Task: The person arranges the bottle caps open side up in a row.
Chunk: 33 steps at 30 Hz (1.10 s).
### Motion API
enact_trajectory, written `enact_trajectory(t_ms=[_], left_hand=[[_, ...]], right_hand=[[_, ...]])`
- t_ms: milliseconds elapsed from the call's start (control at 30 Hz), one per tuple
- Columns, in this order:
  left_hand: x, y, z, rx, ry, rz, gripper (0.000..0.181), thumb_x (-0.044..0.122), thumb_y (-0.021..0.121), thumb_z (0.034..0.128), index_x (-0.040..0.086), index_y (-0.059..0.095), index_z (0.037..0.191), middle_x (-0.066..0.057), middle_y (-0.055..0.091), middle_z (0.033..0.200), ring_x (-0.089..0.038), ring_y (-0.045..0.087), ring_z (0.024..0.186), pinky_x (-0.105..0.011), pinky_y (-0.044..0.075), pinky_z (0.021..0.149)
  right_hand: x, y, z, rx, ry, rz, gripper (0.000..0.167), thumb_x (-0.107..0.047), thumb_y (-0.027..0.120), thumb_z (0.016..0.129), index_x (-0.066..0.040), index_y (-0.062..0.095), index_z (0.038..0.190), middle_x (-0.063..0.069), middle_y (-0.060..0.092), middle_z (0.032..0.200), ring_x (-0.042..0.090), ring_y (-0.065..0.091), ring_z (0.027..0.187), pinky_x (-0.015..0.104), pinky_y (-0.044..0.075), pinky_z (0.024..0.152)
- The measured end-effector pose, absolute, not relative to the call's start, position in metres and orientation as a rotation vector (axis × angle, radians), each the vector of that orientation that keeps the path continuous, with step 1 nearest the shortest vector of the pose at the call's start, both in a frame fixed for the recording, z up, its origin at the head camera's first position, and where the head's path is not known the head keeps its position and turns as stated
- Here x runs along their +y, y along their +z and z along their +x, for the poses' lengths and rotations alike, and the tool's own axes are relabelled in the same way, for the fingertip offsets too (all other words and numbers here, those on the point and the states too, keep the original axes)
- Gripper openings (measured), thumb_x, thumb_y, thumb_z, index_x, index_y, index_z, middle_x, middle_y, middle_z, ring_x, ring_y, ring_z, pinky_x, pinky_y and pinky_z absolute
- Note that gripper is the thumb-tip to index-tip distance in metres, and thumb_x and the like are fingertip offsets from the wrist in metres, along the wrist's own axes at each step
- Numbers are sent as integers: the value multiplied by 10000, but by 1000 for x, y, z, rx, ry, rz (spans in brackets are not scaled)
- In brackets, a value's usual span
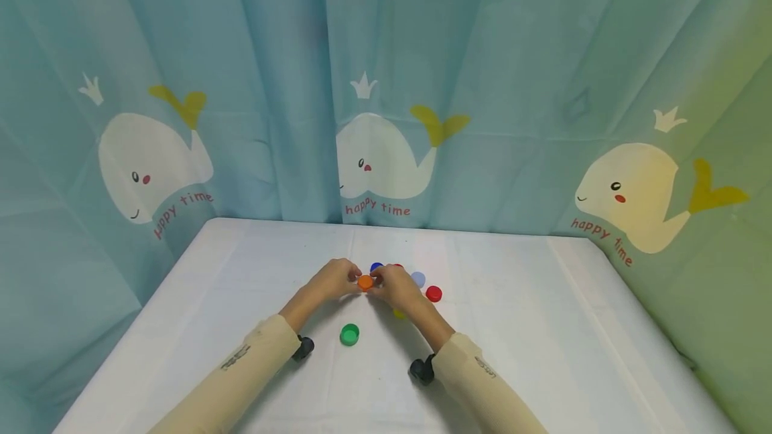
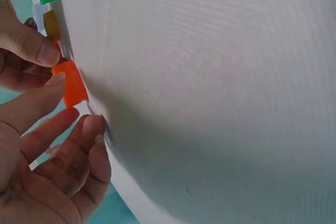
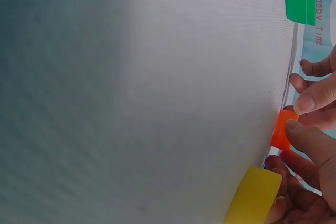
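An orange bottle cap [image 1: 365,282] is between the two hands near the middle of the white table. My left hand [image 1: 335,279] pinches it from the left, with the thumb on its near side in the left wrist view. From the right, my right hand [image 1: 395,286] also pinches the cap; its thumb presses the orange side in the right wrist view. Close behind the right hand are a blue cap [image 1: 376,266] and a red cap, both partly hidden. A yellow cap [image 3: 254,196] stands beside the right hand, mostly covered by it in the head view.
A green cap [image 1: 349,335] lies nearer the front, its hollow side up. Right of the right hand are a light blue cap [image 1: 418,278] and another red cap [image 1: 433,294]. A curtain [image 1: 512,173] with printed whales hangs behind the white table [image 1: 531,340].
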State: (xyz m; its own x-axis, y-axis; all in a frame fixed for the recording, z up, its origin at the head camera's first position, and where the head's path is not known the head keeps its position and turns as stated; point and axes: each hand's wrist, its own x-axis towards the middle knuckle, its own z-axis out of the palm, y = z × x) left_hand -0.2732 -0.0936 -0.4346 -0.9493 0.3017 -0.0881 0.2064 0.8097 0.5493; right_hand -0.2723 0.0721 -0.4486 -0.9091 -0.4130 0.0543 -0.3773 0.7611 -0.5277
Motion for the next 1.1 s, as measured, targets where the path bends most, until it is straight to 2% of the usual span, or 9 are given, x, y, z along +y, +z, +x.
enact_trajectory(t_ms=[433,733,1100], left_hand=[[-88,-435,-276,2832,762,334,257,140,752,808,9,684,1018,-74,645,922,-205,575,838,-355,495,841],[-89,-436,-275,2796,797,327,218,126,744,814,20,686,995,-66,643,911,-206,584,842,-356,498,834],[-93,-437,-274,2808,820,429,239,126,732,824,30,696,1040,-82,668,978,-242,600,947,-396,469,884]], right_hand=[[67,-442,-271,2902,-743,-634,337,-157,779,782,-23,676,1073,47,637,885,162,570,782,260,500,759],[62,-440,-268,2912,-703,-578,277,-121,762,795,-16,687,1041,59,601,857,174,554,760,269,509,735],[60,-442,-271,2964,-618,-650,313,-214,788,774,-25,691,1005,44,572,807,160,510,705,242,490,661]])
